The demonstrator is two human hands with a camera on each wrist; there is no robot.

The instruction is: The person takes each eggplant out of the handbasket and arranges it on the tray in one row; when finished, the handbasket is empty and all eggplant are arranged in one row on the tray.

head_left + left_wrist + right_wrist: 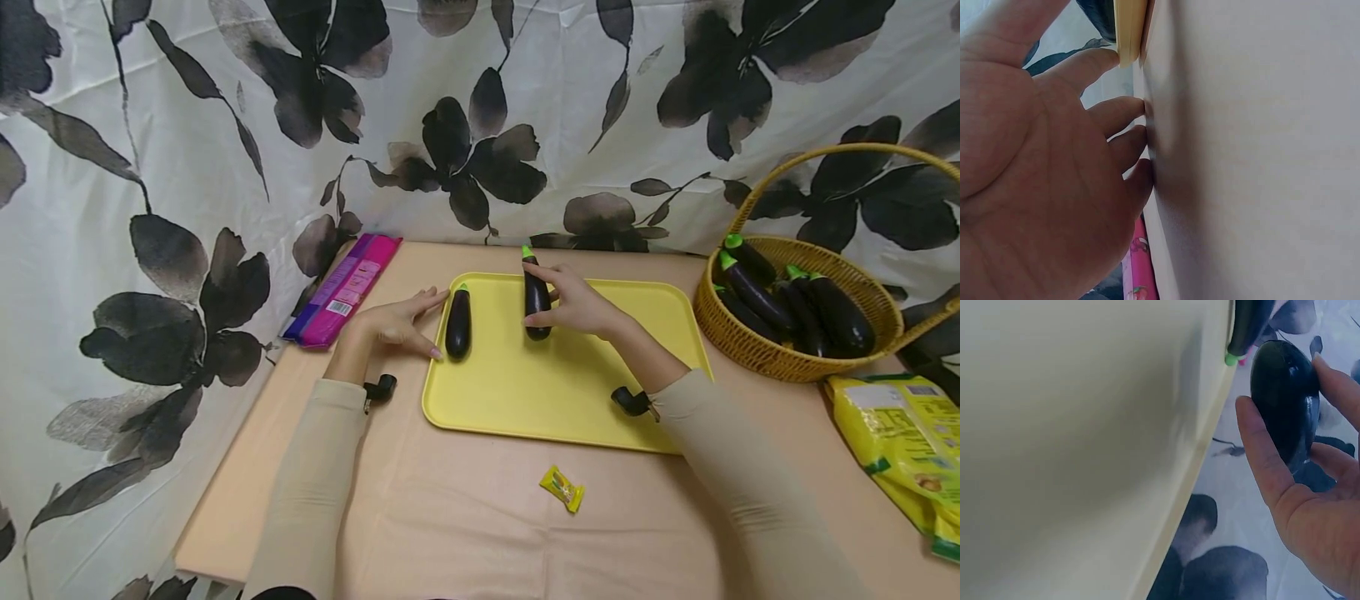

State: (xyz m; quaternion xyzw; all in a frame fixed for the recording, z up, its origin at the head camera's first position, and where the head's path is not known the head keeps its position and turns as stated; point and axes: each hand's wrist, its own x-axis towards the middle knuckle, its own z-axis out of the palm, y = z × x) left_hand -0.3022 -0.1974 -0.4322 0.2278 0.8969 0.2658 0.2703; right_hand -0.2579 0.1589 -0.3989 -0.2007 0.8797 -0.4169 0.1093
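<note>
- Right hand (pixel 573 305): thumb and fingers pinch one eggplant (pixel 536 296) over the yellow tray (pixel 585 383); a second eggplant (pixel 458 325) lies near its left edge.
- Left hand (pixel 397 323): fingers spread, at the tray's edge.
- The smooth, rounded eggplant could slip and roll if the pinch loosens.
- The right wrist view shows the pinched eggplant raised off the tray, unclear from the head view.
</note>
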